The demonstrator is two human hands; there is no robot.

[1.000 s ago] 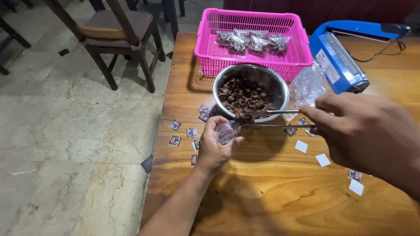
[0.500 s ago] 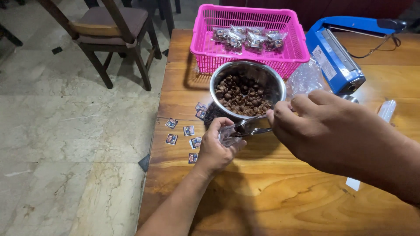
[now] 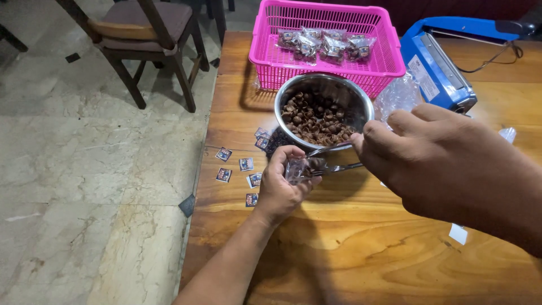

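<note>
My left hand (image 3: 280,189) holds a small clear plastic bag (image 3: 297,169) open just in front of a steel bowl (image 3: 361,101) filled with small brown shell-shaped snacks (image 3: 315,120). My right hand (image 3: 446,164) grips metal tongs (image 3: 334,159), whose tips reach into the mouth of the bag with a brown piece between them. Both hands are over the wooden table (image 3: 350,248).
A pink basket (image 3: 271,59) with several filled packets stands behind the bowl. A blue heat sealer (image 3: 437,68) lies at the back right, with crumpled clear bags (image 3: 398,96) beside it. Small printed labels (image 3: 237,166) lie by the table's left edge. A wooden chair (image 3: 141,34) stands on the tiled floor.
My right hand carried the tongs from the bowl toward my left hand, and their tips now sit in the bag's opening. My left hand stayed about in place.
</note>
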